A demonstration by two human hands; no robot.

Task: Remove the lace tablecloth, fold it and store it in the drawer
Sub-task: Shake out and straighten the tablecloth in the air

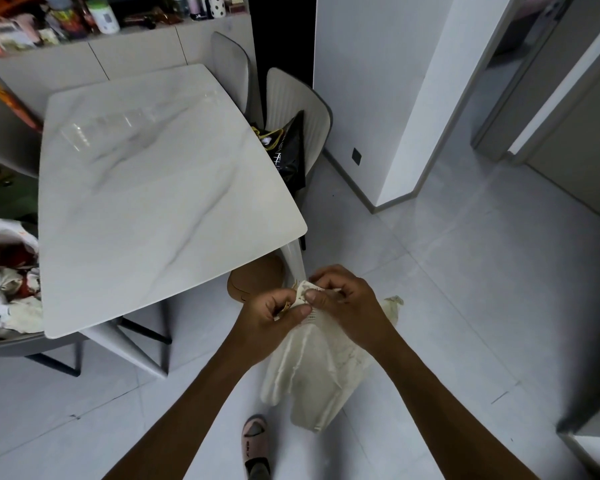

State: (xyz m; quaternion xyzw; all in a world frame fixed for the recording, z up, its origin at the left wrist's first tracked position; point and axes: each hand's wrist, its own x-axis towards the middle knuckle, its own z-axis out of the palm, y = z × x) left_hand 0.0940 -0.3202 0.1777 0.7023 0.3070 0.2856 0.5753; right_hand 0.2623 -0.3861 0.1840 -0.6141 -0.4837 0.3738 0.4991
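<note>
The cream lace tablecloth (312, 368) hangs bunched in the air below my hands, off the near right corner of the white marble table (146, 188). My left hand (274, 313) pinches its top edge from the left. Beside it, touching, my right hand (343, 296) grips the same gathered edge. The cloth's lower end dangles above the floor near my foot in a pink slipper (255, 441). The tabletop is bare. No drawer is in view.
A grey chair (302, 109) with a black bag (291, 147) stands at the table's far right; another chair (231, 64) behind it. A chair with a heap of cloths (7, 278) sits at the left. A cluttered sideboard (101, 53) runs along the back. White wall column (413, 98) at right.
</note>
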